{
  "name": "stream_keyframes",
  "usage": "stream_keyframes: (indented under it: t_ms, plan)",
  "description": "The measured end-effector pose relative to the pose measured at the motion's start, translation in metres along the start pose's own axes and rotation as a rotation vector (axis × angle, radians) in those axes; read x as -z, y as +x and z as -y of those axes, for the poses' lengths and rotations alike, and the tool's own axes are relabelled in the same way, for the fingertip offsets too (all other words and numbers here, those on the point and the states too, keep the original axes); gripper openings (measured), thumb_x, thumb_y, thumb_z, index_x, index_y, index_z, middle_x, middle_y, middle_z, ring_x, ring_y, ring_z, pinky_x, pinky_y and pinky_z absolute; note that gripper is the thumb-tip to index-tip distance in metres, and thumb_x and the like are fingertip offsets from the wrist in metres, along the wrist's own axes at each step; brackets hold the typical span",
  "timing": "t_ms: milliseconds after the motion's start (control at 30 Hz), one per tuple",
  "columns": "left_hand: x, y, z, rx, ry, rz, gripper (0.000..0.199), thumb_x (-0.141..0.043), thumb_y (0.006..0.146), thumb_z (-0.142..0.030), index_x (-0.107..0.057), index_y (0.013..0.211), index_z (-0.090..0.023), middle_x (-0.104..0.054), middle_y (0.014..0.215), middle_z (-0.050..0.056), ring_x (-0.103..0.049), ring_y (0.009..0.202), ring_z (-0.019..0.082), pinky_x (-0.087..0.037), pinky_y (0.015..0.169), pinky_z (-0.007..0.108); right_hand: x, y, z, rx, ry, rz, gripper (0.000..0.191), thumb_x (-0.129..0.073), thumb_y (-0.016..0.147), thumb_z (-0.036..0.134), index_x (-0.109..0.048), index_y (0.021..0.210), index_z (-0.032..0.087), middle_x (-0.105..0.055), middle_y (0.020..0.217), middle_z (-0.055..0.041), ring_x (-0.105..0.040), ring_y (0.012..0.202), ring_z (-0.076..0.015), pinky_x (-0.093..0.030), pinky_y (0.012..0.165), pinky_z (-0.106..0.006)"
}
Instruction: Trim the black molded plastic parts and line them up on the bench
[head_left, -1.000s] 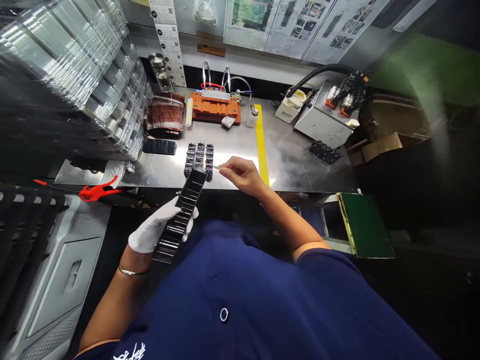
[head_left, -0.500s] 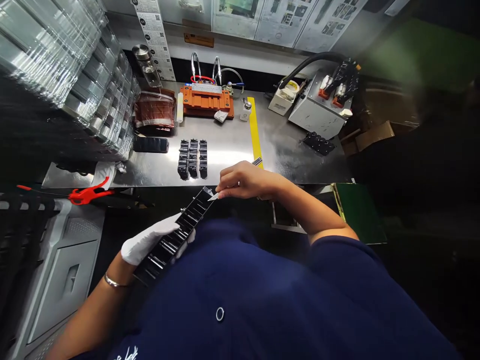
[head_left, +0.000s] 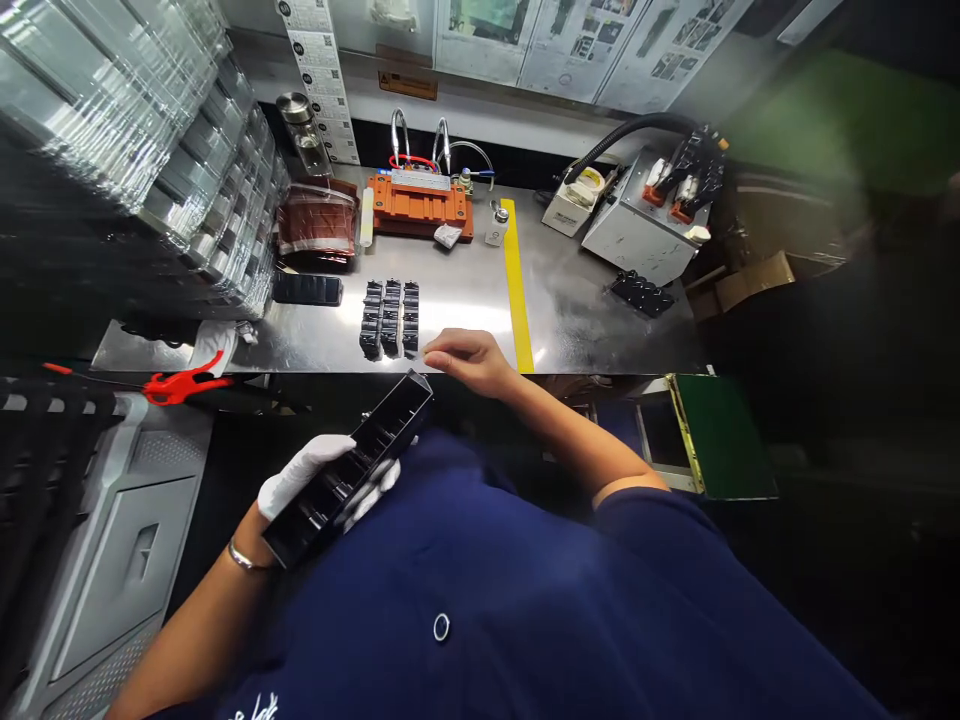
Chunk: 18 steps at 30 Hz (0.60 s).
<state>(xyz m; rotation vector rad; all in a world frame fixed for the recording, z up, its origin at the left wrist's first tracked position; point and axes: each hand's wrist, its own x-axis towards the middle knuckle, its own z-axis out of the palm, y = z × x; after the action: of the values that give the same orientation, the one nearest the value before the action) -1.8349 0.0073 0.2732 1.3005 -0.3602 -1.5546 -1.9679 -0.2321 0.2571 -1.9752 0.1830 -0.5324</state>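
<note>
My left hand (head_left: 307, 470), in a white glove, is closed around a long black plastic tray-like part (head_left: 379, 425) with cross ribs inside. The part is tilted, its far end up and to the right near the table edge. My right hand (head_left: 469, 360) is bare, its thumb and fingers pinched together just above that far end. What sits in the pinch is too small to make out; no knife handle shows. Just left of the fingertips, three short black ribbed parts (head_left: 390, 318) stand side by side on the metal table (head_left: 457, 290).
An orange fixture (head_left: 420, 205) stands at the back with a small white bottle (head_left: 496, 225) beside it. A phone (head_left: 307, 289) lies left. Wrapped trays (head_left: 195, 190) are stacked at far left, above a red air gun (head_left: 184, 380). A grey box (head_left: 637, 220) stands right.
My right hand has moved left and slightly off the black part, toward the short black parts. The knife-like blade and handle seen earlier no longer show clearly. The long part has rolled slightly in my left hand.
</note>
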Motion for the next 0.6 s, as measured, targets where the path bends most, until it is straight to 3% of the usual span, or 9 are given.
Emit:
stream_keyframes:
  t_ms: [100,267,433,600]
  plan:
    - [0.001,0.004,-0.007,0.145,-0.079,0.164,0.044,-0.068,0.074,-0.06,-0.074,0.092,-0.019,-0.071,0.08,0.008,-0.056,0.049,0.016,-0.043,0.04,0.027,-0.014,-0.002,0.004,-0.109,-0.019,-0.156,0.055,-0.052,0.092,0.065,-0.071,0.083,0.014,-0.068,0.075,-0.0045,-0.058,0.066,-0.011,-0.047,0.062,-0.025]
    - [0.002,0.009,-0.014,0.129,-0.029,0.084,0.041,-0.073,0.075,-0.053,-0.066,0.102,-0.024,-0.068,0.078,0.003,-0.054,0.05,0.014,-0.044,0.043,0.025,-0.018,-0.007,0.024,-0.184,-0.228,-0.026,0.049,-0.044,0.101,0.049,-0.062,0.071,0.016,-0.06,0.066,-0.0001,-0.05,0.06,-0.0089,-0.04,0.061,-0.023]
    - [0.004,0.014,-0.014,0.088,0.051,0.099,0.038,-0.075,0.077,-0.049,-0.066,0.102,-0.022,-0.066,0.081,0.004,-0.057,0.06,0.015,-0.046,0.049,0.024,-0.022,-0.011,0.04,-0.28,-0.347,0.053,0.046,-0.043,0.102,0.041,-0.051,0.063,0.017,-0.047,0.058,0.0034,-0.038,0.056,-0.0075,-0.029,0.057,-0.023]
    - [0.004,0.014,-0.014,0.024,0.086,0.046,0.034,-0.075,0.078,-0.043,-0.07,0.105,-0.024,-0.067,0.082,0.004,-0.06,0.071,0.02,-0.051,0.061,0.03,-0.025,-0.014,0.044,-0.265,-0.41,0.089,0.045,-0.043,0.103,0.039,-0.051,0.064,0.017,-0.047,0.06,0.0025,-0.039,0.059,-0.0082,-0.029,0.06,-0.023]
